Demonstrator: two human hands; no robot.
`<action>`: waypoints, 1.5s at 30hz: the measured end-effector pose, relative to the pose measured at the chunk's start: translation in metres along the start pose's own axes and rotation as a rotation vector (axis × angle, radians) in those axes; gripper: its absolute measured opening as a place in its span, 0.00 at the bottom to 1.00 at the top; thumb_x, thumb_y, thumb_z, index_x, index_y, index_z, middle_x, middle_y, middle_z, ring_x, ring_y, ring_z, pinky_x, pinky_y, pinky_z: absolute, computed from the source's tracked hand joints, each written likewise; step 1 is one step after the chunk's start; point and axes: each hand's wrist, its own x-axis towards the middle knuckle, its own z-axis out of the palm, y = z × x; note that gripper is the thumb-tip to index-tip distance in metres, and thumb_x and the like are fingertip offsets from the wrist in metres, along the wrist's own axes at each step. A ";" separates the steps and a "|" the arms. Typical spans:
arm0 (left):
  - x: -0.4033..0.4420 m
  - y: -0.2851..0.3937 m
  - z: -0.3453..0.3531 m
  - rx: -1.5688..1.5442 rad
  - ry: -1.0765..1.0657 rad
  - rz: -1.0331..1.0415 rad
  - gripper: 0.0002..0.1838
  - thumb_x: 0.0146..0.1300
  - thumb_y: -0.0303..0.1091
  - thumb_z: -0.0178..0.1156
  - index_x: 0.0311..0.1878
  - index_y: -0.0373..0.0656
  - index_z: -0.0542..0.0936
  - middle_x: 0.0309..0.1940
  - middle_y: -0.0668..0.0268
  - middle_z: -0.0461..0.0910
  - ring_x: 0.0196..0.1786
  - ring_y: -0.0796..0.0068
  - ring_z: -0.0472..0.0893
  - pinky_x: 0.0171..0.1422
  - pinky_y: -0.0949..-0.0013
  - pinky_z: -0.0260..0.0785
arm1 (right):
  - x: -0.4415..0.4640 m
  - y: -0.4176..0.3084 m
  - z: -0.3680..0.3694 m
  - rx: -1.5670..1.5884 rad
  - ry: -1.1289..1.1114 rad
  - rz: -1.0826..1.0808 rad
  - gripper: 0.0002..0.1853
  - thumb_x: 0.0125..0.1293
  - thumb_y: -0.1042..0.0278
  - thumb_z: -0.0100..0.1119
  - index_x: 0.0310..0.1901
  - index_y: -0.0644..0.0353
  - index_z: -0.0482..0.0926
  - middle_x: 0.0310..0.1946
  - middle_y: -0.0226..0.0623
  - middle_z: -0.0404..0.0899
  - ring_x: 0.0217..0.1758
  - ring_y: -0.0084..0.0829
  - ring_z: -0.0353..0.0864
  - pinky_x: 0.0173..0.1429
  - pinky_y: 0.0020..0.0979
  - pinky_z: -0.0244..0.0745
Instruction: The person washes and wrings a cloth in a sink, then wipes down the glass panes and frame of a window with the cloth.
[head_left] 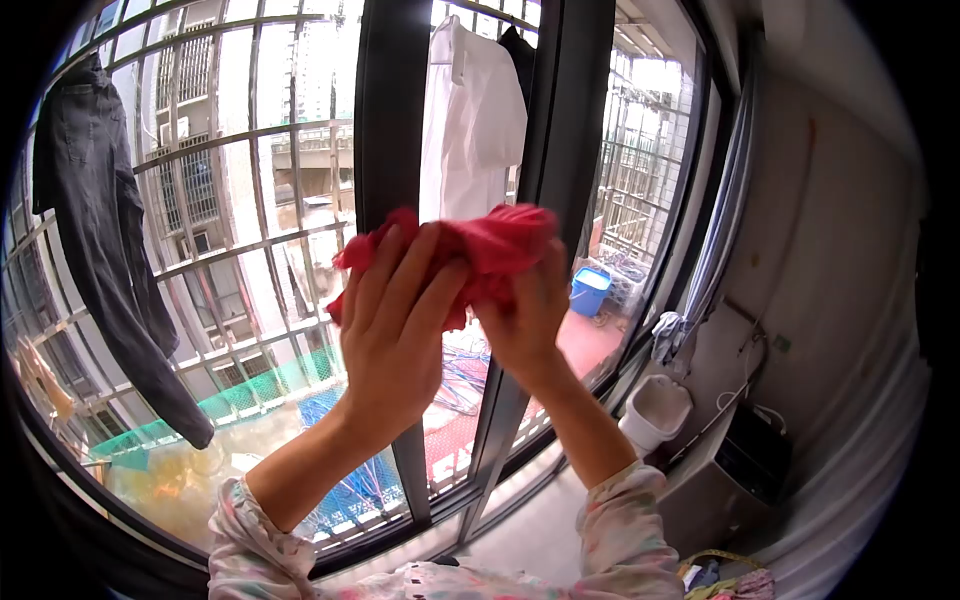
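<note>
From my side of the head camera, I see the red cloth [505,240] bunched up in front of the dark window frame [390,110], just beyond both palms, at the top of the reach. Its long axis runs roughly left to right, across the two forearms. Neither hand is nearer: both touch it. My left hand [385,300] is clamped on the left part, back towards me, fingers pointing up over the folds; my right hand [525,320] grips the right part from below, its fingertips partly lost in blur and cloth. I can't tell whether the cloth touches the frame or glass.

Beyond the window, dark trousers [110,220] hang at the left and a white garment [475,120] behind the cloth. A blue bucket [590,290] sits to the right, on the far side. Pale letter-like marks show on the red floor covering [445,440], but I can't read them; I make out no brand.
</note>
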 end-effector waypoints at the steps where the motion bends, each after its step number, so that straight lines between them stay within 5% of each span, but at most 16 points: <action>1: 0.018 0.005 0.012 -0.082 0.087 0.000 0.19 0.55 0.22 0.56 0.52 0.41 0.77 0.59 0.51 0.72 0.64 0.47 0.68 0.65 0.48 0.59 | 0.027 0.017 -0.008 -0.089 0.075 -0.114 0.24 0.53 0.59 0.64 0.51 0.58 0.76 0.53 0.49 0.71 0.54 0.52 0.72 0.55 0.46 0.69; 4: 0.089 0.012 0.056 -0.274 0.381 -0.052 0.20 0.57 0.20 0.54 0.55 0.41 0.75 0.60 0.48 0.70 0.64 0.42 0.67 0.66 0.49 0.58 | 0.122 0.060 -0.025 -0.274 0.262 -0.248 0.26 0.51 0.61 0.63 0.53 0.60 0.72 0.57 0.51 0.68 0.59 0.53 0.66 0.62 0.48 0.59; 6: 0.147 0.007 0.095 -0.431 0.520 -0.135 0.21 0.58 0.21 0.52 0.57 0.40 0.72 0.60 0.46 0.70 0.64 0.41 0.66 0.66 0.51 0.59 | 0.190 0.086 -0.030 -0.412 0.316 -0.402 0.21 0.49 0.67 0.60 0.48 0.58 0.73 0.59 0.50 0.66 0.57 0.55 0.66 0.61 0.51 0.62; 7: 0.172 0.002 0.113 -0.480 0.576 -0.152 0.22 0.60 0.23 0.50 0.59 0.40 0.70 0.59 0.45 0.69 0.63 0.41 0.67 0.65 0.52 0.59 | 0.223 0.099 -0.034 -0.565 0.249 -0.470 0.22 0.53 0.62 0.58 0.50 0.58 0.74 0.61 0.48 0.66 0.57 0.54 0.68 0.61 0.46 0.65; 8: 0.192 0.005 0.115 -0.674 0.535 -0.211 0.23 0.63 0.33 0.49 0.62 0.41 0.68 0.58 0.48 0.71 0.61 0.47 0.69 0.64 0.51 0.59 | 0.242 0.098 -0.027 -0.552 0.260 -0.312 0.27 0.47 0.64 0.61 0.52 0.63 0.73 0.63 0.53 0.63 0.67 0.57 0.58 0.70 0.51 0.54; 9: 0.210 0.007 0.116 -0.869 0.488 -0.266 0.26 0.67 0.43 0.47 0.65 0.43 0.66 0.57 0.52 0.73 0.59 0.52 0.71 0.63 0.50 0.58 | 0.263 0.119 -0.020 -0.562 0.207 -0.324 0.25 0.48 0.66 0.60 0.51 0.62 0.74 0.64 0.53 0.62 0.65 0.58 0.60 0.68 0.49 0.57; 12: 0.225 -0.019 0.177 -0.987 0.217 -0.555 0.24 0.61 0.27 0.47 0.62 0.38 0.66 0.59 0.43 0.69 0.62 0.44 0.69 0.64 0.55 0.61 | 0.270 0.161 0.003 -0.571 0.122 -0.213 0.22 0.50 0.68 0.58 0.50 0.59 0.74 0.63 0.52 0.63 0.62 0.57 0.65 0.63 0.47 0.66; 14: 0.198 -0.018 0.211 -0.924 0.220 -0.512 0.25 0.62 0.28 0.45 0.64 0.38 0.63 0.59 0.43 0.69 0.61 0.45 0.70 0.64 0.55 0.61 | 0.251 0.169 0.011 -0.585 0.137 -0.178 0.19 0.50 0.69 0.58 0.47 0.57 0.75 0.61 0.49 0.64 0.55 0.56 0.71 0.55 0.47 0.73; 21: 0.061 0.012 0.219 -0.750 0.185 -0.583 0.28 0.55 0.20 0.45 0.63 0.34 0.64 0.61 0.41 0.67 0.68 0.41 0.60 0.69 0.51 0.55 | 0.118 0.141 0.013 -0.493 0.102 -0.097 0.19 0.52 0.66 0.58 0.48 0.56 0.74 0.62 0.48 0.64 0.58 0.54 0.67 0.59 0.46 0.67; 25: -0.056 0.040 0.224 -0.649 0.180 -0.609 0.27 0.56 0.18 0.46 0.62 0.33 0.66 0.62 0.42 0.66 0.68 0.40 0.61 0.71 0.47 0.51 | 0.003 0.117 0.006 -0.458 -0.037 -0.014 0.16 0.49 0.73 0.58 0.43 0.57 0.74 0.65 0.60 0.57 0.64 0.57 0.61 0.64 0.46 0.62; 28: -0.132 0.056 0.221 -0.584 0.101 -0.648 0.25 0.60 0.22 0.52 0.62 0.31 0.66 0.62 0.43 0.67 0.68 0.41 0.62 0.71 0.48 0.54 | -0.081 0.100 0.000 -0.364 -0.126 0.084 0.14 0.49 0.72 0.58 0.40 0.58 0.78 0.64 0.64 0.56 0.65 0.61 0.59 0.67 0.52 0.54; 35: -0.264 0.083 0.199 -0.672 -0.172 -0.867 0.23 0.61 0.25 0.56 0.60 0.34 0.68 0.60 0.47 0.69 0.65 0.45 0.67 0.68 0.55 0.59 | -0.248 0.062 -0.007 -0.322 -0.274 0.318 0.19 0.49 0.69 0.60 0.47 0.53 0.75 0.64 0.60 0.56 0.64 0.62 0.58 0.66 0.54 0.55; 42: -0.325 0.106 0.172 -0.695 -0.484 -1.521 0.16 0.65 0.33 0.48 0.56 0.45 0.70 0.40 0.43 0.77 0.45 0.44 0.78 0.47 0.56 0.69 | -0.331 0.028 -0.011 -0.301 -0.382 0.521 0.17 0.55 0.71 0.56 0.48 0.50 0.72 0.63 0.59 0.57 0.64 0.62 0.58 0.67 0.55 0.55; 45: -0.331 0.107 0.161 -0.767 -0.385 -1.362 0.19 0.60 0.25 0.44 0.54 0.43 0.71 0.38 0.47 0.79 0.39 0.52 0.81 0.43 0.59 0.71 | -0.326 0.019 -0.010 -0.326 -0.386 0.573 0.13 0.55 0.73 0.56 0.43 0.52 0.74 0.64 0.58 0.57 0.66 0.61 0.56 0.68 0.52 0.53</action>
